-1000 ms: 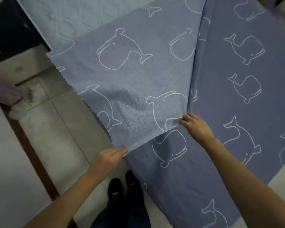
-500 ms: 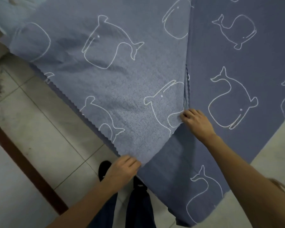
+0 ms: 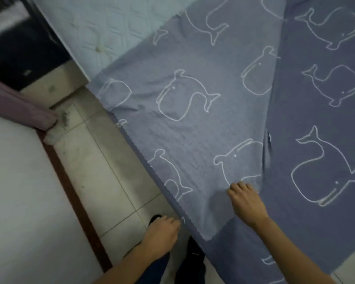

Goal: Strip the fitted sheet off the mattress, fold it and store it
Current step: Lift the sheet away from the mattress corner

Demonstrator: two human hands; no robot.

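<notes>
fitted sheet (image 3: 193, 130) at both curled hands (image 3: 162, 234) (image 3: 247, 203)

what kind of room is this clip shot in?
Probably a bedroom: a pale quilted mattress shows bare at upper left, a blue whale-print sheet lies over part of it, and a grey tiled floor runs alongside.

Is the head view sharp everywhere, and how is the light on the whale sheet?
Head view: dim, even, bluish light, no glare; the fitted sheet shows soft shadows only at its wrinkles; the dark furniture at top left is smeared by blur; the right hand is slightly soft.
</notes>
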